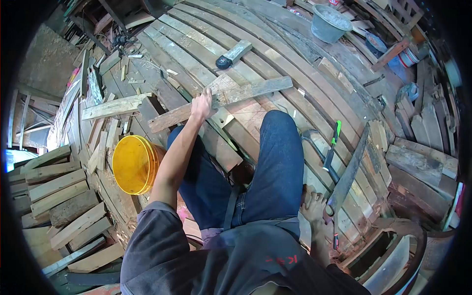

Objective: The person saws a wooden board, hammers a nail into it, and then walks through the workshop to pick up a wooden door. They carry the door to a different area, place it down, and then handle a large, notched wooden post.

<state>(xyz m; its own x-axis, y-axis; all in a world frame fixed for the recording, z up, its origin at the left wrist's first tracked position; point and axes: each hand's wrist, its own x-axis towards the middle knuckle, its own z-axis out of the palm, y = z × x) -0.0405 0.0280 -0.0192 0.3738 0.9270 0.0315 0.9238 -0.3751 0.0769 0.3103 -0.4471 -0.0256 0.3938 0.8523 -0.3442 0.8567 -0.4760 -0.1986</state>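
Note:
My left hand (pixel 201 104) is closed over a long rough plank (pixel 255 90), which lies slantwise in front of my knees. Under and beside the plank is a flat wooden piece with lines on it. My right hand (pixel 314 207) is low beside my right thigh, its fingers apart on the boards, near the handle end of a handsaw (pixel 350 172). Left of the saw are a green-and-black handled tool (pixel 332 146) and a dark curved-handled tool (pixel 314 142). Beyond the plank lies a wooden block with a black rounded end (pixel 234 54).
A yellow bucket (pixel 133 164) stands beside my left leg. Stacked wood pieces (pixel 73 206) fill the left side. A grey basin (pixel 328 25) is at the back right, with more timber (pixel 415 162) along the right. A round-rimmed object (pixel 403 228) is at the lower right.

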